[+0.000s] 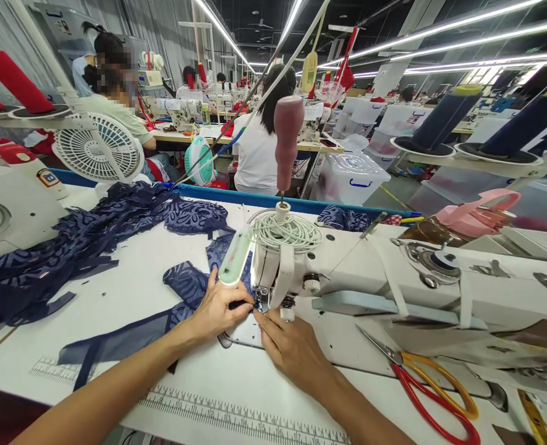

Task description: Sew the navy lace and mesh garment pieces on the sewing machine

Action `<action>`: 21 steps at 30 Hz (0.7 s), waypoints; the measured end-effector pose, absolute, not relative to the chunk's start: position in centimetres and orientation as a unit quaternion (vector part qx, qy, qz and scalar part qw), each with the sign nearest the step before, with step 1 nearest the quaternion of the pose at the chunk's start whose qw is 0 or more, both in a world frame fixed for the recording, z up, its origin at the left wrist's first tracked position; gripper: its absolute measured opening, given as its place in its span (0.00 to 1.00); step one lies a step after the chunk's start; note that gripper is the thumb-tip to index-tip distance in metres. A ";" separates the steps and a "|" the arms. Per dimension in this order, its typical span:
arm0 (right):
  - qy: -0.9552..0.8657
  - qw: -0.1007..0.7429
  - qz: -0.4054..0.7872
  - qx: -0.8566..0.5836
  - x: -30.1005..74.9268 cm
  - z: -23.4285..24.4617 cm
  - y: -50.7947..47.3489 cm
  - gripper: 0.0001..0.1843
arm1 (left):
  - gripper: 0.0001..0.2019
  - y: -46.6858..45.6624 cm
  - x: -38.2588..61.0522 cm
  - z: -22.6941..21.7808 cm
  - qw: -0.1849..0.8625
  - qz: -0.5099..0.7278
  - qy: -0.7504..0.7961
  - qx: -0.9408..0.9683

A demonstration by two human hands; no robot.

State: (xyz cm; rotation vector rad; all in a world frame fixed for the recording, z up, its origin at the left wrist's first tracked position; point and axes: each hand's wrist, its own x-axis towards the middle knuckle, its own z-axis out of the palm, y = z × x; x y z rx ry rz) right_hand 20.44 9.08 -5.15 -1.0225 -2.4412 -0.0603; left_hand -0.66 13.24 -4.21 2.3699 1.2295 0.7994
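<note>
The left hand (pixel 220 309) has its thumb and forefinger pinched together on an edge of the navy garment (pixel 187 284), right beside the presser foot (pixel 260 300) of the sewing machine (pixel 347 262). The right hand (pixel 294 349) lies low on the machine bed, fingers close together and lightly bent, their tips near the same edge; whether they grip any cloth I cannot tell. The garment is on the table at the needle, a patterned cup spread left of it and a sheer strip trailing to the lower left. Along the front edge of the table runs a printed scale (pixel 236 420), where 15, 16, 17 and 18 can be read near its right end; the numbers farther left are harder to make out. The strip lies across the scale's left part. A sticker (pixel 48 178) on the machine at far left and a label (pixel 415 118) on a clear box bear print too small to read. Scissors (pixel 396 357) with one red and one orange handle rest right of the right hand. A coil of pale cord (pixel 285 235) sits on the machine head around the base of a pink-handled tool (pixel 288 136). More navy pieces (pixel 83 235) are heaped at left, near a white fan (pixel 99 148).
</note>
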 end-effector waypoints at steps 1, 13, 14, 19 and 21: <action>-0.894 0.244 -0.020 -0.375 20.5 -5.1 9.1 0.18 | 0.10 13.3 -0.7 -4.2 0.179 0.279 0.434 0.837; -0.896 0.243 -0.002 -0.372 20.5 -4.7 8.8 0.18 | 0.07 13.3 -0.8 -4.4 0.193 0.257 0.453 0.832; -0.895 0.246 -0.002 -0.372 20.5 -4.7 8.8 0.18 | 0.07 13.3 -0.8 -4.4 0.192 0.256 0.451 0.833; -0.884 0.276 -0.008 -0.376 20.9 -5.1 8.9 0.17 | 0.06 13.3 -0.8 -4.2 0.192 0.253 0.443 0.838; -0.876 0.291 -0.017 -0.385 21.1 -5.5 9.0 0.18 | 0.07 13.3 -0.9 -4.1 0.195 0.252 0.442 0.839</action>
